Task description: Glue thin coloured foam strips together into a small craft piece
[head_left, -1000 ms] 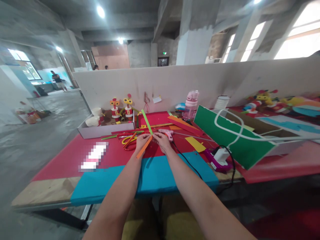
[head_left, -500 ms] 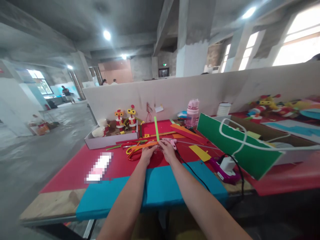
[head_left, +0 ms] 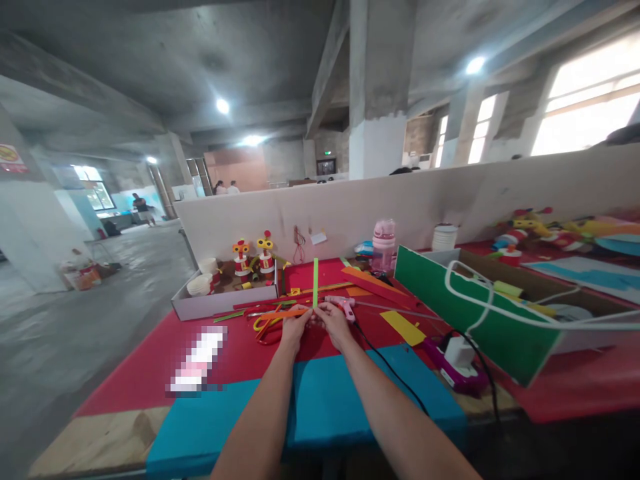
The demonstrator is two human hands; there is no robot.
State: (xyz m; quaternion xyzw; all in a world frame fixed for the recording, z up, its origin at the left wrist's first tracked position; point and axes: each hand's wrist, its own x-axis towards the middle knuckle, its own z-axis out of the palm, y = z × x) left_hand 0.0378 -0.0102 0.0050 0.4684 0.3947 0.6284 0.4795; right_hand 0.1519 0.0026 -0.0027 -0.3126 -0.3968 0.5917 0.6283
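Note:
Over the red tabletop, my left hand [head_left: 297, 328] and my right hand [head_left: 334, 323] meet with fingertips pinched close together. A light green paper strip [head_left: 315, 283] stands up from between them. From my left fingers an orange paper strip [head_left: 285, 313] stretches out to the left. The exact spot where the strips meet is hidden by my fingers. Just behind my right hand lies a pink glue gun [head_left: 343, 305] with a black cord. Scissors [head_left: 264, 327] with what look like yellow and red handles rest left of my left hand, partly under the orange strip.
A shallow box [head_left: 225, 303] with small figures and white cups stands at left. Right are a green-sided box [head_left: 470, 310], a purple power strip [head_left: 456, 370] and a yellow sheet [head_left: 403, 327]. Behind are a pink bottle [head_left: 384, 245] and a low partition [head_left: 240, 213]. Blue cloth [head_left: 330, 400] covers the front edge.
The camera has tilted up a little, so everything sits lower in the picture. My hands stay together on the strips, with only slight finger movement.

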